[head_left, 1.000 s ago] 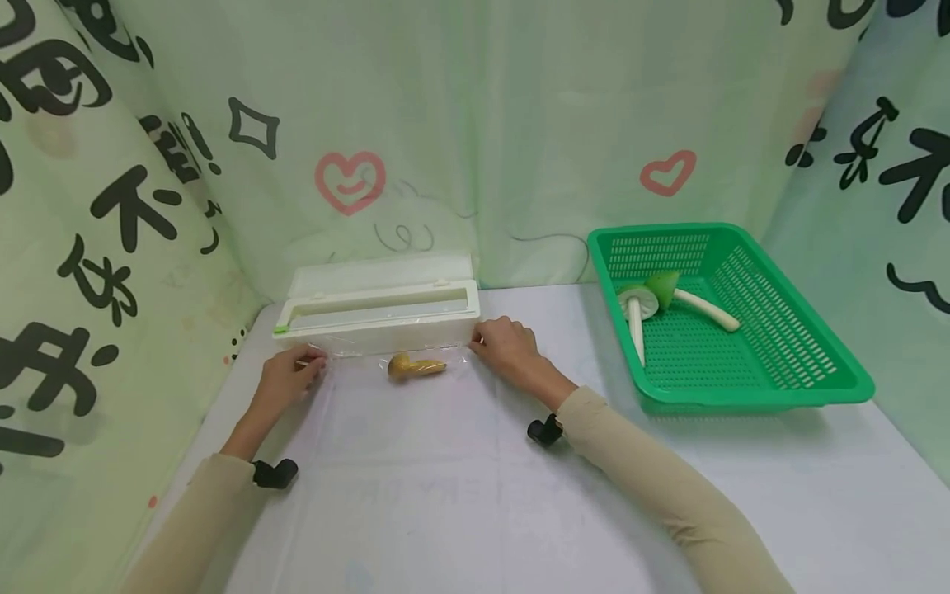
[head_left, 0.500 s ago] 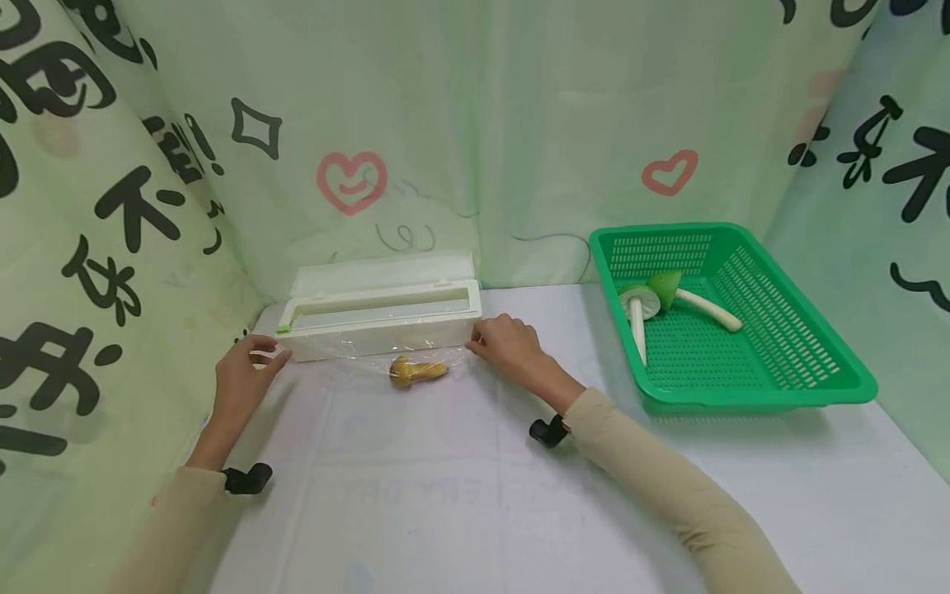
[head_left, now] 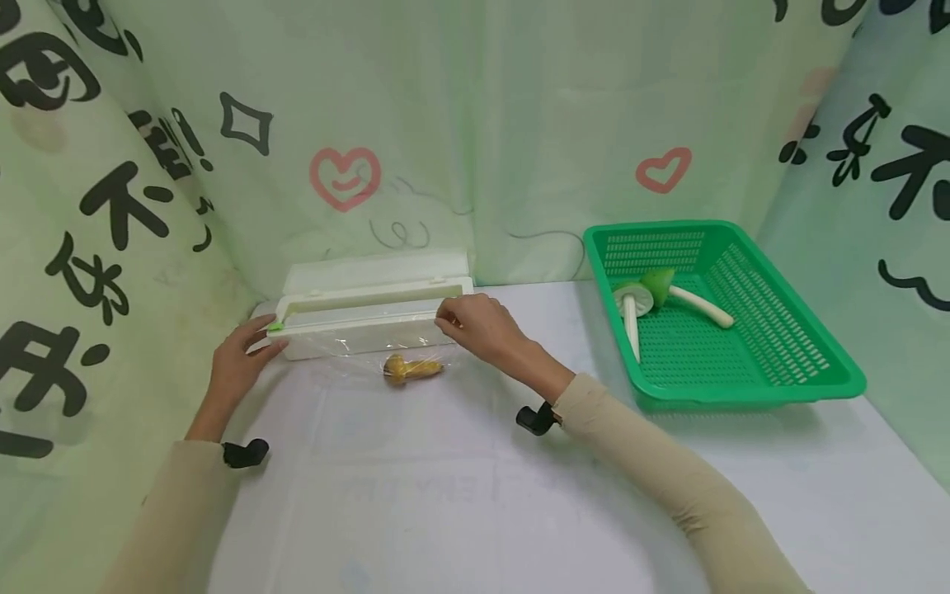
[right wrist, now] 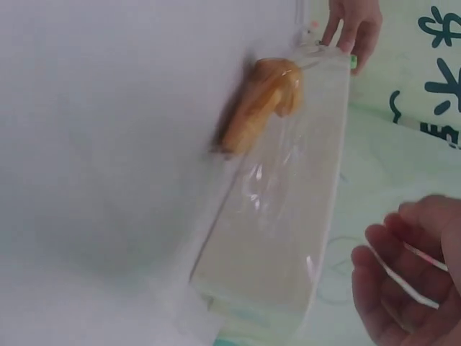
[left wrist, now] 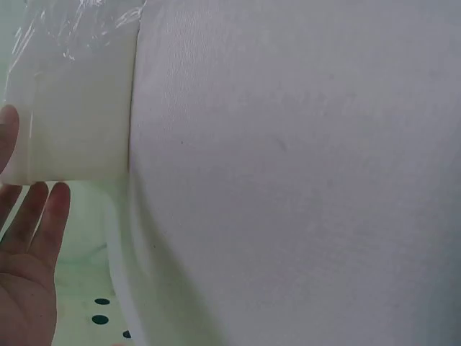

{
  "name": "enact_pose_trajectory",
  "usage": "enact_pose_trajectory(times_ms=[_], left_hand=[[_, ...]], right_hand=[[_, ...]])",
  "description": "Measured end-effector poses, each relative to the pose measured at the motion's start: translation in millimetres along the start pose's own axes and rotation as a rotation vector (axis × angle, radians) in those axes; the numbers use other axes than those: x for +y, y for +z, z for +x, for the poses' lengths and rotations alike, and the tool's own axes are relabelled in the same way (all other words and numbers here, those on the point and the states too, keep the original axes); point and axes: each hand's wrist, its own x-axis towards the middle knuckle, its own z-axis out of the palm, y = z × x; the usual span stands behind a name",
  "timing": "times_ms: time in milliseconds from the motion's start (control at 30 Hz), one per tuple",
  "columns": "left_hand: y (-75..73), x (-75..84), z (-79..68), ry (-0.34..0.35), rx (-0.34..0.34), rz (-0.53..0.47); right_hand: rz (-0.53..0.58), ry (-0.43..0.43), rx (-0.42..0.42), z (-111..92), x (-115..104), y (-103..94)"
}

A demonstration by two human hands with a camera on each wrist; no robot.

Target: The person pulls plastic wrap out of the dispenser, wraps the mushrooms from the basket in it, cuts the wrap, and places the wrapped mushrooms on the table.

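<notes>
Bench (head_left: 416,528) wears a white cloth, lightly creased, faint pale markings. Pale green curtain (head_left: 534,124) closes off far, left and right sides; printed black characters, red heart outlines, one black star shape.

On far left part of bench, long white plastic box (head_left: 401,336), lid (head_left: 378,269) raised on far side, small bright green clip (head_left: 276,327) at left end. Clear thin film (head_left: 343,350) drapes down the box's near face. Just nearside of box: glossy mustard-brown mushroom (head_left: 411,370) with thick stem, cap left, stem right, film over it.

Left hand (head_left: 236,371) at box's left end: grip spread, thumb at near face, other fingers fairly straight by the end. Right hand (head_left: 490,330) over box's right end: grip slack, fingers loosely curved. Both arms in beige sleeves (head_left: 646,458), black device (head_left: 536,419) on each wrist.

Right side, green perforated plastic basket (head_left: 750,394), well apart from box, holding two green-capped mushrooms (head_left: 659,285) with white stems, at its left side.

Right hand blocks part of the box's right end. Film edges hard to trace; can't tell whether it runs under the brown mushroom or touches the right fingertips. Left wrist view crops the left hand at the frame edge; curtain characters cut off at the sides.
</notes>
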Motion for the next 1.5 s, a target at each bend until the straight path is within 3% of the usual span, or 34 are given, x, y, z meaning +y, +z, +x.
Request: enact_pose_trajectory(times_ms=[133,267,433,567,800,1200,1500], left_hand=[[-3.2,-7.7,4.3,0.039,-0.032,0.047],[-7.2,-13.9,8.3,0.066,-0.063,0.077],[-13.1,-15.3,9.9,0.032,-0.084,0.112],[-15.2,-14.5,9.2,-0.010,-0.090,0.076],[-19.2,-16.8,7.3,-0.015,-0.084,-0.015],[-22.8,-9.5,11.0,-0.075,-0.133,-0.031],[-18.3,-6.7,18.2,-0.069,-0.141,-0.146]], right_hand=[[0.018,-0.159,-0.076,13.3,-11.0,5.3],[0.040,-0.257,-0.119,24.6,-19.6,12.4],[0.068,-0.331,-0.166,38.6,-28.3,23.4],[0.077,-0.369,-0.186,46.6,-33.0,32.5],[0.095,-0.368,-0.225,64.6,-48.6,43.9],[0.145,-0.326,-0.243,99.3,-69.5,65.6],[0.009,-0.334,-0.306,128.6,-96.9,73.7]])
